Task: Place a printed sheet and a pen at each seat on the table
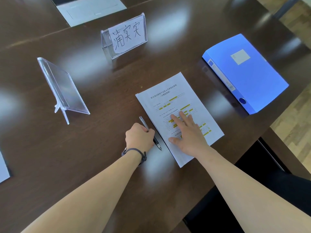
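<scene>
Head view: your left hand [140, 137] is clenched around the pen [150, 133], which lies just beside the printed sheet [178, 115] on the desk [101, 78]. Your right hand [188, 132] rests flat and released on the sheet. Keep it pinned, set the pen parallel to its edge, then let go gently.

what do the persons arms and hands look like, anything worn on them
Both forearms are bare up to the frame edge, so no sleeves show. The left hand has a dark grey cord bracelet around its wrist, with a knotted or beaded bit on each side. The right hand and its wrist carry nothing: no ring, watch or glove shows on either hand.
</scene>
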